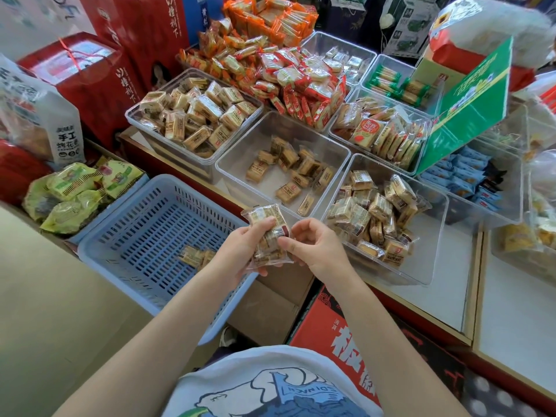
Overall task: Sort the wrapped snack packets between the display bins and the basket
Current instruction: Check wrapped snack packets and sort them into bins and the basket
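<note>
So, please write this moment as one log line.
left hand: holds snack packets | right hand: pinches same packets | blue basket: few packets inside

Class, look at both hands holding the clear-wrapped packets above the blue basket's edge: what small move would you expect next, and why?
Probably the right hand pinches one packet off the stack of packets gripped by the left hand and carries it to a bin. The stack sits between the blue basket, which holds only a few packets, and the sparsely filled clear bin of similar packets.
</note>
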A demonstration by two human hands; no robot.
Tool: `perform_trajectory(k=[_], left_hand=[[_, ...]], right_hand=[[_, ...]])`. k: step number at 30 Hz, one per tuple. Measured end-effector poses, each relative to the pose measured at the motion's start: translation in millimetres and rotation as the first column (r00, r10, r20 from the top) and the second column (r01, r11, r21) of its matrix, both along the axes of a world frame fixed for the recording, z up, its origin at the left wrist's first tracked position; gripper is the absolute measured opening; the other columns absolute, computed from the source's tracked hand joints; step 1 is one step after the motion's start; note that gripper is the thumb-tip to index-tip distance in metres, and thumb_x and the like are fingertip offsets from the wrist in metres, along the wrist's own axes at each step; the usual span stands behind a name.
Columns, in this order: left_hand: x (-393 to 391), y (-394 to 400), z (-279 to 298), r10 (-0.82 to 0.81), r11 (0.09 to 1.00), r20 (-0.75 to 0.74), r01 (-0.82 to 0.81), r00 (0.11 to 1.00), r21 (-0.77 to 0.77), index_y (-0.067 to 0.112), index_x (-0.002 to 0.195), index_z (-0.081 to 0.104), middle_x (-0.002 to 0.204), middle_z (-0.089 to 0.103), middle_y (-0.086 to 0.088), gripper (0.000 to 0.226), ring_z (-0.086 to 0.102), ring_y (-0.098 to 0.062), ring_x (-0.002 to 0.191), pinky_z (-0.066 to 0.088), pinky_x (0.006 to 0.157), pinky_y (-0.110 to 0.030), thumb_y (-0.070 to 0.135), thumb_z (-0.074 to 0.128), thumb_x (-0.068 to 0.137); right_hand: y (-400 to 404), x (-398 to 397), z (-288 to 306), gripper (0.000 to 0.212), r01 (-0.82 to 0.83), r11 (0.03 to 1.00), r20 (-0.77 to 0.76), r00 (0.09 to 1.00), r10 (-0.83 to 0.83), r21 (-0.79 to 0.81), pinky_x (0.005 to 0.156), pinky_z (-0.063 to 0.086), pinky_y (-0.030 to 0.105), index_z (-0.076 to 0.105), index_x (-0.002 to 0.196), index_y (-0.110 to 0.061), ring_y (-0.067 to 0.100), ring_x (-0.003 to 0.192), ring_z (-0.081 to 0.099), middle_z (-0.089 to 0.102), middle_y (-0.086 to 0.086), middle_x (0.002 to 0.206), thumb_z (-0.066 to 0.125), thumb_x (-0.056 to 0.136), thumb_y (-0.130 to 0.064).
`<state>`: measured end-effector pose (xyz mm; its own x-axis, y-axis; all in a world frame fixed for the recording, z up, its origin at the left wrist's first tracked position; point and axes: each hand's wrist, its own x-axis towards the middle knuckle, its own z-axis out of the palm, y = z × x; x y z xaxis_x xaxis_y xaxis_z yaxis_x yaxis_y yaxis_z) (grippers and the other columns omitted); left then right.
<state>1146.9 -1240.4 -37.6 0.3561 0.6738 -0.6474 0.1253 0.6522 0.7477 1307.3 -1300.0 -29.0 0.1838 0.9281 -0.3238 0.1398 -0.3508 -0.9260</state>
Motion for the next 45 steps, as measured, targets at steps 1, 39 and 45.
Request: perform_trajectory(k=[1,39,45], left_hand=[[1,0,-1,-0.008,1.0,0.014,0.008,1.0,0.002,0.0,0.117,0.065,0.091,0.078,-0.017,0.054,0.075,-0.028,0.074,0.05,0.047,-0.026,0.049,0.062,0.095],[130,59,-43,-0.351,0.679,-0.398,0.523,0.848,0.516,0.022,0.154,0.038,0.14,0.054,0.0,0.066,0.052,-0.013,0.126,0.045,0.106,-0.033,0.048,0.061,0.097],[210,66,-84,-0.287,0.267,-0.789,0.836,0.543,0.479,0.024,0.163,0.017,0.172,0.004,-0.002,0.08,-0.002,-0.019,0.158,0.002,0.127,-0.039,0.062,0.047,0.099]], right_hand=[[0,-1,-1,0.021,0.023,0.999,-0.02,1.0,-0.023,0.023,0.055,0.048,0.02,0.061,0.091,-0.012,0.009,0.062,0.061,0.067,-0.001,0.075,0.082,0.086,-0.017],[5,120,-24,0.088,0.514,0.838,0.06,0.857,-0.512,-0.18,0.106,0.037,0.035,0.032,0.153,-0.023,0.013,0.127,0.048,0.052,-0.011,0.133,0.063,0.086,-0.07],[7,226,-53,0.041,0.593,0.778,0.236,0.802,-0.548,-0.209,0.086,0.041,0.032,0.042,0.126,-0.027,0.019,0.104,0.058,0.059,-0.002,0.12,0.058,0.098,-0.053]])
